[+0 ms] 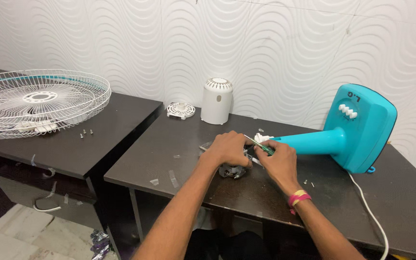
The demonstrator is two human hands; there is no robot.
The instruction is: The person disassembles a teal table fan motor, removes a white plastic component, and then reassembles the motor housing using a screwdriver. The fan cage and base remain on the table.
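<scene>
Two hands meet at the middle of one dark table: the left hand is curled down over one small metal motor lying on the tabletop, and the right hand pinches one green-handled screwdriver just above it. One turquoise fan stand lies on its side, touching the right hand. Behind stand one white motor cover and one white round cap; a second table bears one wire fan guard and three loose screws.

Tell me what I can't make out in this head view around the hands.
- Motor part: mostly covered by the left hand.
- Screwdriver: tip hidden between the left hand and the right hand.
- Loose screws on the left table: too small to type.
- White cord: cut off by the bottom edge.
</scene>
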